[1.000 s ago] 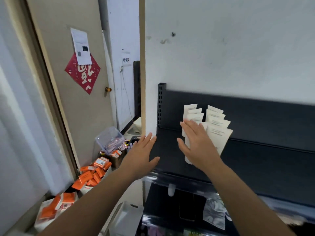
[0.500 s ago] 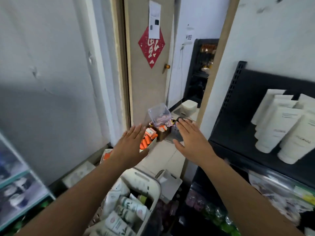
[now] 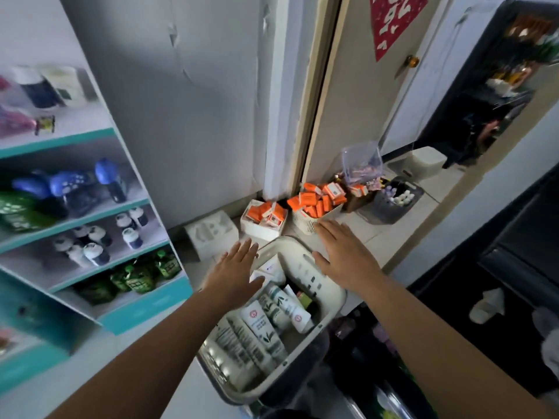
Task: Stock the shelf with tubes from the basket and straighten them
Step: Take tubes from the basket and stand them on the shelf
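A white shelving unit with teal edges (image 3: 90,207) fills the left of the frame, holding blurred bottles and green pouches, while a dark shelf unit (image 3: 511,267) runs down the right edge; whether that is the shelf being stocked, and how many tubes already stand on it, cannot be told from here. Low in the middle sits the pale plastic basket (image 3: 329,309), its far rim with a slotted handle toward the top of the frame. It is far from empty, so by my reckoning much of the stocking is left to do. Inside lie the tubes (image 3: 266,325), white with green leaf prints and small red round marks, heaped lengthwise and overlapping, caps mostly toward the far rim. The left hand (image 3: 234,273) hovers over the basket's upper-left rim, fingers spread and grasping nothing; the right hand (image 3: 344,255) hangs above the far rim, likewise flat and empty. Beyond them, small boxes of orange packets (image 3: 314,201) sit on the floor.
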